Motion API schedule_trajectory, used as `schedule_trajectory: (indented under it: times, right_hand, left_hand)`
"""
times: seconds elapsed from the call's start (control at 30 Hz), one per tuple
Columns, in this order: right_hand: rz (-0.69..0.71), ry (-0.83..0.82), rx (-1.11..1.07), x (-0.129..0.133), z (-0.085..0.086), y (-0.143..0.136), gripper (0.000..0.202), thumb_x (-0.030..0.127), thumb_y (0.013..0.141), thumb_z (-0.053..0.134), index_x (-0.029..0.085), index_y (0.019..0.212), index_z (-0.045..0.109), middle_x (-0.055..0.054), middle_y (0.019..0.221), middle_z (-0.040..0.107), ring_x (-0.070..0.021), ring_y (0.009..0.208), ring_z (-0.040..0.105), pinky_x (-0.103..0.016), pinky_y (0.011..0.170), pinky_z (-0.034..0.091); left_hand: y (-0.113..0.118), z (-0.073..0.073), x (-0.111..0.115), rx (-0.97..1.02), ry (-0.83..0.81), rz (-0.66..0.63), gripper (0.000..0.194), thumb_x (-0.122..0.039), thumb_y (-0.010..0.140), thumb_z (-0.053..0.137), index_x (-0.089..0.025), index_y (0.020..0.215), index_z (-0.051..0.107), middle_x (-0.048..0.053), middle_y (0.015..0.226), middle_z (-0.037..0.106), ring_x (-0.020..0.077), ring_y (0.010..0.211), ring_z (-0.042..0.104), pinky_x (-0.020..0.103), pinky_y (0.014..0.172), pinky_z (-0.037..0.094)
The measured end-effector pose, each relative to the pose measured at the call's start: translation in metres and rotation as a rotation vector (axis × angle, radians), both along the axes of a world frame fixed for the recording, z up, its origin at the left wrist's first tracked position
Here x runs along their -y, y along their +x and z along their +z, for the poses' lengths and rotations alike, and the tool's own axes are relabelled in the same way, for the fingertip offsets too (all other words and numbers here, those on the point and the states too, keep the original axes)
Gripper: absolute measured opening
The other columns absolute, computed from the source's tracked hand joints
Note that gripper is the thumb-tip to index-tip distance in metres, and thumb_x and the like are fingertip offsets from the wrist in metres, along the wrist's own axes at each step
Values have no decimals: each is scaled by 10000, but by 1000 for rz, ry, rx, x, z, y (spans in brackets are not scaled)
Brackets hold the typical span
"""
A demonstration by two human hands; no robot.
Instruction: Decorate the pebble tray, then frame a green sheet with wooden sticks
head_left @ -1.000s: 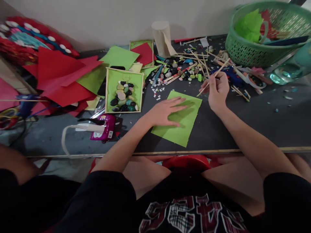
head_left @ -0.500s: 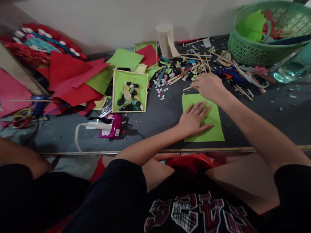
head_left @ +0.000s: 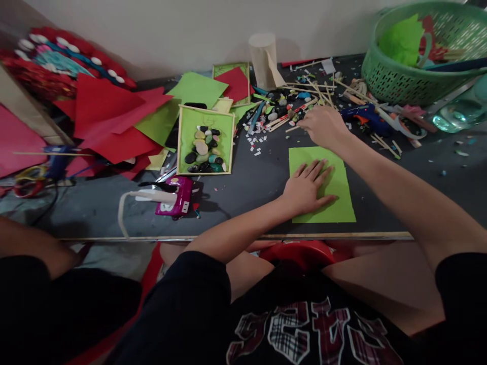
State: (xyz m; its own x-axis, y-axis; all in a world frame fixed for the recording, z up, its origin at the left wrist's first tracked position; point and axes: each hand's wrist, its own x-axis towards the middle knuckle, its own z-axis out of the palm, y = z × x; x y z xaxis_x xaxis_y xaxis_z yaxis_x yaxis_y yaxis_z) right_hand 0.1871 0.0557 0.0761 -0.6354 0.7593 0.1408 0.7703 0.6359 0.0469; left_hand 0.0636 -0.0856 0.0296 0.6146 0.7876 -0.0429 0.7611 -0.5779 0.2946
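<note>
My left hand (head_left: 306, 187) lies flat with spread fingers on a bright green paper sheet (head_left: 340, 203) near the table's front edge. Above the sheet's top edge, my right hand (head_left: 321, 124) has its fingers bent together at the near side of a pile of pebbles (head_left: 281, 109) and thin wooden sticks (head_left: 323, 94). Whatever its fingertips hold, if anything, is too small to make out. To the left, a stick-framed green panel (head_left: 186, 137) bears dark and pale stones.
A green basket (head_left: 403, 83) and a clear bottle (head_left: 452, 114) stand at the right, near a blue glue gun (head_left: 367, 119). Red papers (head_left: 110, 111), a purple power socket (head_left: 180, 197) and a paper roll (head_left: 262, 61) lie or stand leftward. Another person's arm (head_left: 34, 246) is at lower left.
The view has shifted slightly. My right hand has moved a little up and left relative to the green sheet; my left hand stays flat on it.
</note>
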Motion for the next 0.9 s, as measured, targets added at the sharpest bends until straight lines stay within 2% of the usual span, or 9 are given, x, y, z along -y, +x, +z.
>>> schedule_trajectory:
  times: [0.1,0.23,0.37,0.47,0.57,0.67,0.73,0.8,0.9]
  right_hand:
    - [-109,3,-54,-1,5,-6,439,309,1043,348,215,1302,690,-132,1143,763,-307,1109,662,-419,908,481]
    - [-210,-30,-200,-3,13,-11,461,478,1065,364,203,1255,680,-131,1062,773,-304,1006,703,-405,824,505]
    - [-199,-96,-649,-5,16,-2,479,563,1080,351,178,1074,634,-94,884,763,-196,912,726,-331,797,509]
    - [-106,-317,-1129,2,-3,13,477,710,1005,366,258,1010,518,-39,776,731,-137,828,744,-276,703,526]
    - [-85,-327,-1429,21,-35,25,473,749,930,517,291,994,417,-28,814,744,-190,786,766,-324,659,567]
    - [-187,-136,-1452,44,-65,27,415,712,983,432,303,1022,372,-35,844,749,-218,744,769,-363,624,588]
    - [-206,-81,-1419,54,-78,24,404,704,1002,379,311,1098,383,-49,882,756,-227,765,777,-377,647,599]
    - [-209,-64,-1387,57,-85,22,413,701,1016,328,319,1162,385,-61,909,762,-222,745,776,-373,646,596]
    - [-182,-48,-1333,56,-87,21,409,677,1036,279,333,1236,376,-72,952,767,-217,761,777,-365,642,591]
  left_hand:
    - [-1,3,2,6,26,6,787,-642,998,495,-179,1616,339,111,1709,281,281,1592,289,461,1311,255]
    - [-2,6,4,-3,84,15,710,-573,1024,488,-127,1571,422,153,1651,399,295,1534,395,446,1249,358]
    - [-4,7,2,2,121,17,648,-571,1030,473,-128,1500,527,150,1584,502,308,1451,496,444,1160,451]
    - [-8,5,-2,55,167,18,624,-610,1000,514,-134,1384,637,141,1502,594,321,1354,580,453,1084,506]
    - [-12,1,-9,146,205,46,495,-526,1001,549,-112,1215,717,150,1316,719,306,1223,663,427,1003,546]
    - [-16,-5,-19,291,177,156,268,-343,988,566,-149,896,725,99,963,786,232,944,732,341,820,567]
    - [-18,-10,-28,423,133,294,197,-262,950,592,-183,774,632,29,735,716,168,708,693,282,667,523]
    - [-21,-16,-37,601,92,428,89,-222,921,627,-200,851,578,-24,682,665,126,610,653,239,594,486]
    - [-23,-21,-47,841,16,446,141,-236,952,626,-207,1077,567,-7,868,736,96,654,692,199,602,519]
